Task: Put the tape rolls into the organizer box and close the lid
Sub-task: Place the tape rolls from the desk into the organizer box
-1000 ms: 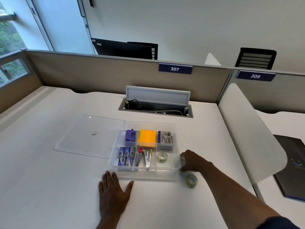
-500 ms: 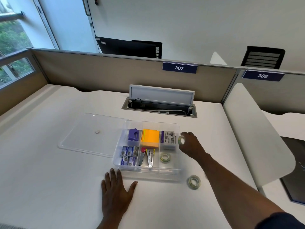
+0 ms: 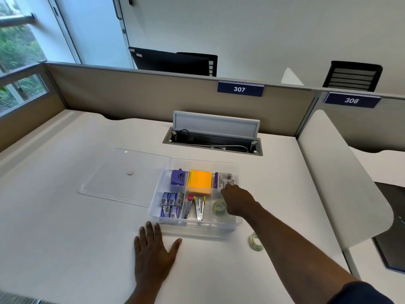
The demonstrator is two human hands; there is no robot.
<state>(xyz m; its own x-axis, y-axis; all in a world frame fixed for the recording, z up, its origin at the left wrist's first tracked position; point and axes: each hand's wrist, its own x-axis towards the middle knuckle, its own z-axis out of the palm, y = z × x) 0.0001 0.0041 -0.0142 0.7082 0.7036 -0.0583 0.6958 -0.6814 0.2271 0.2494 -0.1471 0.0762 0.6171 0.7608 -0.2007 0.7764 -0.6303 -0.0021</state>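
Right hand (image 3: 235,199) now reaches into organizer box (image 3: 237,224); held roll probably hidden.

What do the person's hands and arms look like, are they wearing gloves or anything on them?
No gloves: both the left hand and the right hand are bare, with no rings, watch or bands visible. The forearms are uncovered too. Only the right arm shows clothing, a dark navy sleeve at the picture's bottom edge, near the upper arm.

Well beyond our hands we see an open cable hatch (image 3: 212,141) sunk in the desk (image 3: 65,227). Behind it stands a partition (image 3: 142,95) bearing a "307" label (image 3: 240,89).
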